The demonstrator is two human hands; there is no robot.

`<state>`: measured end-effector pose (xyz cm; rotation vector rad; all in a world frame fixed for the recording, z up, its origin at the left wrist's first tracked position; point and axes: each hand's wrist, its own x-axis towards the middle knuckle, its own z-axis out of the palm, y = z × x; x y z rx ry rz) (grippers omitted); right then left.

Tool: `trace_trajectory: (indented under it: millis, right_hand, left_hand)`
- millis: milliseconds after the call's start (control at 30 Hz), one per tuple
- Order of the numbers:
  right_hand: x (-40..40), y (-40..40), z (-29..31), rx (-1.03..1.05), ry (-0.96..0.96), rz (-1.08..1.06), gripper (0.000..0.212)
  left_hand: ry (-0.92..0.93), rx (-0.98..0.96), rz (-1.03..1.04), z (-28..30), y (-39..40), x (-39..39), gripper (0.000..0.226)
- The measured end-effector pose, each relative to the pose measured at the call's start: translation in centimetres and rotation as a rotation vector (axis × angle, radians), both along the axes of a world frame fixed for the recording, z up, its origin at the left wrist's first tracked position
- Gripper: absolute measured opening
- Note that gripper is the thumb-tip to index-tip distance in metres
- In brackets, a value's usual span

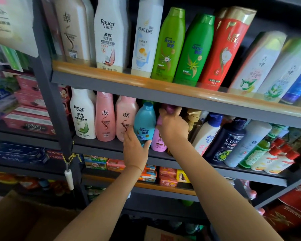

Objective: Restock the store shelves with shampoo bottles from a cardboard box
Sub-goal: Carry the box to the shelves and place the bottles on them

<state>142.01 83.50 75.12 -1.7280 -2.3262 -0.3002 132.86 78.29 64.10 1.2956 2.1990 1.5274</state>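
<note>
On the middle shelf (101, 146) stands a blue Rejoice shampoo bottle (145, 119). My left hand (135, 150) grips its lower part from below. Right beside it is a pink-purple shampoo bottle (158, 141) with a purple cap. My right hand (172, 126) is curled round that bottle's top and upper body, hiding most of it. Both bottles stand upright on the shelf between two pink bottles (105, 117) and a gold pump bottle (193, 122). A cardboard box (16, 218) sits at the lower left; a second box flap (162, 233) shows at the bottom.
The upper shelf (129, 84) carries a full row of white, green and red bottles. To the right on the middle shelf lean Clear, Head & Shoulders and other bottles (229, 141). Soap boxes (167, 178) fill the shelf below. A dark upright post (59, 119) divides the racks.
</note>
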Motion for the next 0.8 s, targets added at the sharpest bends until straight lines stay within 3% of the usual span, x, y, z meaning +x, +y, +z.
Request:
trace_trajectory:
  millis: [433, 800]
  right_hand:
    - [0.9, 0.4, -0.1, 0.018, -0.008, 0.003, 0.045]
    - [1.9, -0.8, -0.2, -0.009, 0.044, 0.100, 0.071]
  left_hand:
    - [-0.051, 0.010, 0.030, -0.4, 0.8, 0.6, 0.063]
    - [-0.117, 0.002, 0.040, -0.2, 1.2, 0.8, 0.063]
